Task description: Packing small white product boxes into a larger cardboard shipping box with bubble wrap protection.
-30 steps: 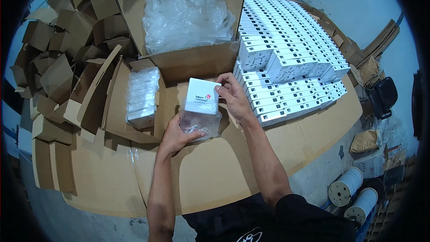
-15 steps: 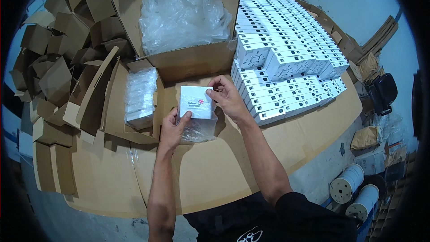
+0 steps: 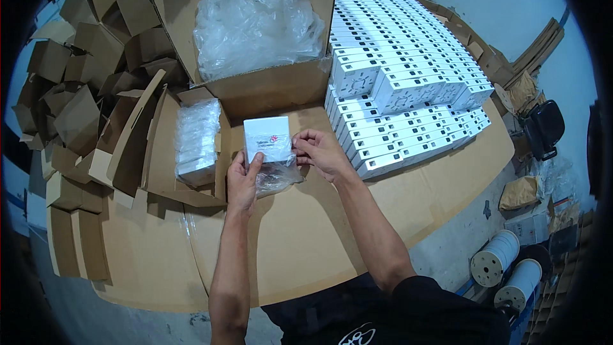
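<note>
Gripping the white unit by its lower left side, my left hand held it just right of the open carton, thumb across the front face. My right hand had left the unit's upper corner and come down its right side, thumb and fingertips apparently closed on the edge of the clear bag. The film seemed to reach higher up the face than a second before, so I judged the bagging further along but unfinished, since the top edge looked bare. Inside the carton stood a row of wrapped units. Beyond the carton, a bigger box held a heap of loose clear plastic; well to its right, rows of white units were stacked on the tabletop; to its left lay piled cardboard boxes.
</note>
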Demonstrator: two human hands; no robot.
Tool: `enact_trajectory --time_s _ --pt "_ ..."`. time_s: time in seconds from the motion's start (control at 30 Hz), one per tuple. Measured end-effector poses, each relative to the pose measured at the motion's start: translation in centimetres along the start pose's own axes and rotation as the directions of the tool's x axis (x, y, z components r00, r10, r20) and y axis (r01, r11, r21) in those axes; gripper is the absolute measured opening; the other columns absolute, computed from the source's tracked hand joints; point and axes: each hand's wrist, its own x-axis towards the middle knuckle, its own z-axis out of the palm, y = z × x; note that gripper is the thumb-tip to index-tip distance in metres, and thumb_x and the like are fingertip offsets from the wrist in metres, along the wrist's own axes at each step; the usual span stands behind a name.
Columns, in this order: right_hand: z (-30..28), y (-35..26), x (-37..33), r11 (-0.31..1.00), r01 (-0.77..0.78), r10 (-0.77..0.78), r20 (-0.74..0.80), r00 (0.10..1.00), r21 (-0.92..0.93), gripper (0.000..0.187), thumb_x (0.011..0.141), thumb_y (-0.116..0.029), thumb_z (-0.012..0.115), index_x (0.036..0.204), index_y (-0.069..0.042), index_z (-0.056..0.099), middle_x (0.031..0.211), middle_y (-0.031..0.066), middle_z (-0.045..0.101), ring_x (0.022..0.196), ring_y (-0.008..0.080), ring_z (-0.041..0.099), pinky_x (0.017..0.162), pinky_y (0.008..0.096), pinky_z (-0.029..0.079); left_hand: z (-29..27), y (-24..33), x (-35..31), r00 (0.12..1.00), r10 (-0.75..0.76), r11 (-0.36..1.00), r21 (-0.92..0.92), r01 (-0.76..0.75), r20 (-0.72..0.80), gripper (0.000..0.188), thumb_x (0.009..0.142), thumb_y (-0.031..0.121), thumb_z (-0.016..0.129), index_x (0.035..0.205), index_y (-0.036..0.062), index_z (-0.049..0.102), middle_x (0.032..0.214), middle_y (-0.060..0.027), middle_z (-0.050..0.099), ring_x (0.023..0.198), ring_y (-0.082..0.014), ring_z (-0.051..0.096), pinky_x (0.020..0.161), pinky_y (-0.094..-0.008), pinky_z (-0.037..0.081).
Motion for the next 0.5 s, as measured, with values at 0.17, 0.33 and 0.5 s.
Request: enact_trajectory --time_s 0.17,0.33,0.5 --pt "0.1 0.1 0.4 0.972 0.208 -0.210 -0.006 0.978 -0.111 0.007 0.101 -0.011 0.061 0.102 -0.004 0.063 0.090 0.0004 0.063 0.079 0.0073 0.059 0.071 0.0228 0.050 -0.3 0.1 0.1 0.999 0.023 1.000 0.012 -0.024 0.039 0.030 0.101 0.017 0.066 0.124 -0.0008 0.059 0.115 -0.0070 0.068 0.103 -0.0122 0.062 0.094 -0.0299 0.049" --pt "1.2 -0.2 0.3 0.901 0.426 -0.427 0.003 0.904 -0.087 0.007 0.103 -0.010 0.059 0.104 -0.003 0.061 0.087 -0.0026 0.059 0.078 0.0044 0.053 0.067 0.0208 0.045 -0.2 0.4 0.0 0.998 0.034 0.999 -0.025 -0.032 0.055 0.033 0.099 0.015 0.067 0.126 -0.0013 0.057 0.118 -0.0081 0.068 0.107 -0.0131 0.062 0.097 -0.0303 0.048" --pt "2.1 0.4 0.6 0.918 0.379 -0.372 -0.077 0.925 0.119 0.011 0.103 -0.014 0.061 0.108 -0.004 0.060 0.088 -0.0026 0.059 0.077 0.0038 0.053 0.065 0.0215 0.043 0.3 0.0 0.0 0.998 0.054 0.998 -0.011 -0.054 0.019 0.035 0.099 0.015 0.068 0.127 -0.0009 0.056 0.118 -0.0085 0.067 0.108 -0.0134 0.062 0.097 -0.0304 0.048"
